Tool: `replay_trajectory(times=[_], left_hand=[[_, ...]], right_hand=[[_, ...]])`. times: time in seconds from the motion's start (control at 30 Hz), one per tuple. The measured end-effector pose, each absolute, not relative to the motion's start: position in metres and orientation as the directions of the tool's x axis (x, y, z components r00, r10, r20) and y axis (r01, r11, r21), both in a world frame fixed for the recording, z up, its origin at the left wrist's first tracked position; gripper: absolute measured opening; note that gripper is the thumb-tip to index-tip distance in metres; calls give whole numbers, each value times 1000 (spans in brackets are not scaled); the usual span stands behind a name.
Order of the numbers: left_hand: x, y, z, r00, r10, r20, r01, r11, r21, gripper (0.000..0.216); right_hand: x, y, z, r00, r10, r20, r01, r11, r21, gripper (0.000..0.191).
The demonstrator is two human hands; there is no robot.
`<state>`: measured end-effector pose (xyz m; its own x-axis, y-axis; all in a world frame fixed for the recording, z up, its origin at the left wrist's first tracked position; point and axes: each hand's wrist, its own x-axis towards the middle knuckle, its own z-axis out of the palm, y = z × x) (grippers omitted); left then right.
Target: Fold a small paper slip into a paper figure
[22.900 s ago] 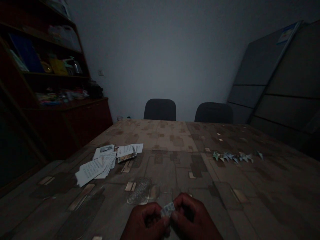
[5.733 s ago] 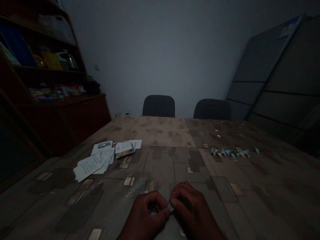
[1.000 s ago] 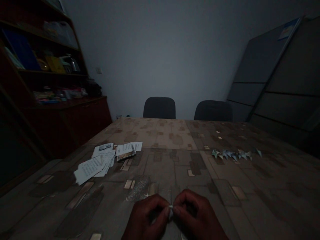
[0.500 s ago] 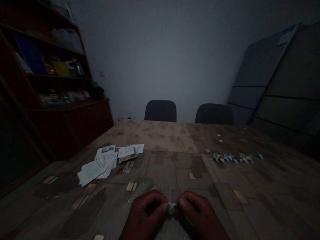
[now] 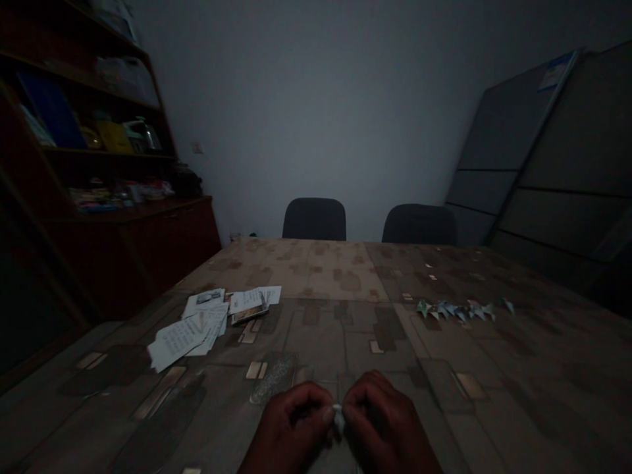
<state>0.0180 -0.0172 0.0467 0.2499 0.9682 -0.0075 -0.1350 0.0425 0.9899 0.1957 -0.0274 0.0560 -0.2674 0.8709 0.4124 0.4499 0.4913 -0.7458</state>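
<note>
Between my two hands, near the front of the table, is a small pale piece of folded paper [image 5: 338, 415]. My left hand [image 5: 295, 421] pinches its left side between thumb and forefinger. From the right, my right hand [image 5: 384, 418] is closed on it in the same kind of pinch. Fingertips cover most of the paper, so its exact shape is hidden. Farther off to the right, several small folded paper figures [image 5: 459, 311] stand in a row, with one more [image 5: 507, 305] a little apart at the right end.
Loose printed paper cards [image 5: 180, 341] and a small stack [image 5: 249, 313] lie at the left on the patterned tablecloth [image 5: 316, 342]. Two dark chairs [image 5: 315, 219] stand behind the table. A shelf cabinet [image 5: 172, 230] is at the left, grey panels [image 5: 494, 138] at the right.
My hands have drawn slightly closer together around the folded paper, and less of it shows between the fingertips. The view has shifted slightly; the cards and paper figures lie as before.
</note>
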Motion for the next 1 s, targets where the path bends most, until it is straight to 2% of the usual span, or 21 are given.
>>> replay_trajectory(times=[0.13,0.23,0.37,0.57,0.73,0.87,1.0], left_hand=[[17,-20,57,167,980,109,31,-116,993,16],[16,-20,62,145,983,117,75,-129,989,14],[16,-19,55,184,981,67,2,-69,998,18],[18,-18,49,231,973,-1,-36,9,999,20],[18,-20,56,190,981,42,83,-59,995,19],[16,-19,53,200,980,-8,-16,12,1000,29],[17,-16,48,250,966,-69,-108,99,989,41]], right_hand=[[197,-26,58,-279,849,449,458,529,-715,14],[195,-26,60,-276,861,427,434,508,-744,15],[193,-26,56,-292,887,357,408,453,-792,14],[195,-28,53,-289,862,416,458,506,-731,14],[193,-27,57,-243,921,306,378,380,-844,17],[191,-27,56,-207,959,195,317,255,-914,21],[191,-28,52,-213,956,202,294,260,-920,25]])
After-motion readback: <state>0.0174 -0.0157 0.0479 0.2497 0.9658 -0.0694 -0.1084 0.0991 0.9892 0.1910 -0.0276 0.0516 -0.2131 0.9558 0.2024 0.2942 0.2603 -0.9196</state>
